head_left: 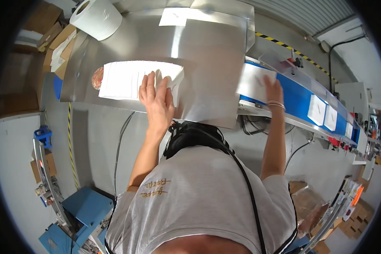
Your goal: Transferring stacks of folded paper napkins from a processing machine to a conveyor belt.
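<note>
A tightly packed row of flat white packets (pixel 122 80) stands on the metal table. My left hand (pixel 156 91) lies over the right part of this row, fingers stretched out and resting on the packets' upper edges. At the near end of the blue conveyor belt (pixel 294 91), my right hand (pixel 274 91) grips the right edge of a white packet (pixel 254 80). Both that hand and its packet are slightly blurred. The packet spans the gap between table and belt. A round reddish object (pixel 98 78) sits against the row's left end.
A large white roll (pixel 96 19) stands at the table's far left, and a white sheet (pixel 173 17) lies at its far edge. Several white packets (pixel 316 109) lie farther along the belt. A clear guard (pixel 309 76) runs along the belt's far side. Cardboard boxes (pixel 63 42) stand left.
</note>
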Motion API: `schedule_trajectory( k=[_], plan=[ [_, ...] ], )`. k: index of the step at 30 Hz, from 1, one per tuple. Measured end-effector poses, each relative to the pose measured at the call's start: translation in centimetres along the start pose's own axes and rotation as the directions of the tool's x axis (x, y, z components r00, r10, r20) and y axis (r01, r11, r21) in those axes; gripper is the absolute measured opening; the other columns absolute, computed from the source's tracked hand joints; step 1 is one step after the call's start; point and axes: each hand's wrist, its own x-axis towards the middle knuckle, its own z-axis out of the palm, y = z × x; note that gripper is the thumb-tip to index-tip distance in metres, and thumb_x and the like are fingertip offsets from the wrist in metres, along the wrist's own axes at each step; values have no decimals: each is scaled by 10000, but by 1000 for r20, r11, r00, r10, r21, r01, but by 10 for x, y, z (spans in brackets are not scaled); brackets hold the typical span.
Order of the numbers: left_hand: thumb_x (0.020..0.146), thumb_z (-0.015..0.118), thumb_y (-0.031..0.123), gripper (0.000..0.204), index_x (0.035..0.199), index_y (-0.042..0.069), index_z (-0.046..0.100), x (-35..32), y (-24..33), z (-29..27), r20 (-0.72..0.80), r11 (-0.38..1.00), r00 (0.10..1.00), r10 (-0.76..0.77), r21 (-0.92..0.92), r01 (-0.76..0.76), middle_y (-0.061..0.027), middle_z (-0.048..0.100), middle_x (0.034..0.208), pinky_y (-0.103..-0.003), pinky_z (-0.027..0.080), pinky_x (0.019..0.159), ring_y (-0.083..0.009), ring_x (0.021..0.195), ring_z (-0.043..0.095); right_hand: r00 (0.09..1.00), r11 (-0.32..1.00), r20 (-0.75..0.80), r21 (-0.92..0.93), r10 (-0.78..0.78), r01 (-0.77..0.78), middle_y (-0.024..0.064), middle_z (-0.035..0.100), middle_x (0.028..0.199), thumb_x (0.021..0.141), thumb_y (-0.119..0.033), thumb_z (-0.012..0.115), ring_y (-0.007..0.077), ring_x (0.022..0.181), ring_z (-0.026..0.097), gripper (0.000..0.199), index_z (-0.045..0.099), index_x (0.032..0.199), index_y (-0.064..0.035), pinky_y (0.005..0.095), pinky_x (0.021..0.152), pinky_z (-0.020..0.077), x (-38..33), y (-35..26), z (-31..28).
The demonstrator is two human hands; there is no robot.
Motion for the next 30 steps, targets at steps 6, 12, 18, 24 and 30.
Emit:
schedule_trajectory(
  k=[6,12,18,24,30],
  plan=[
    [757,590,1,307,1042,97,649,1,-1,1,-11,999,999,-42,-13,42,-164,415,1344,-546,174,1044,-389,1297,291,949,992,-304,122,79,-43,202,603,1002,683,-265,763,358,966,564,525,548,1079,5,424,841,435,1,-44,-52],
    [750,598,15,308,1040,106,648,2,-6,-5,78,1000,997,18,6,-18,-156,368,1391,-553,136,1055,-392,1336,223,792,529,153,815,-591,237,106,449,1310,727,-204,724,291,1203,422,468,564,1160,-127,372,989,369,18,-209,-46],
    [825,609,197,439,1235,72,513,4,-10,-12,82,999,996,-44,11,44,-238,222,1439,-563,141,1051,-421,1349,143,658,460,535,833,-530,-307,71,548,1169,836,-279,658,162,1059,503,462,498,1221,-78,281,909,407,19,-215,-41],
    [803,597,50,340,1142,40,584,-3,-24,-9,24,999,1000,-13,36,12,-213,348,1376,-554,193,1041,-416,1297,266,917,546,344,738,201,-397,45,628,900,847,-323,649,120,834,554,365,599,1037,-16,273,730,457,7,-68,0],
    [771,599,9,331,1095,70,623,-1,-23,-4,-31,1000,999,8,29,-7,-169,393,1356,-558,197,1035,-399,1281,303,840,831,-351,-232,413,-505,231,591,1052,728,-413,705,353,988,561,599,545,1130,1,409,863,442,2,-29,-40]
  ],
)
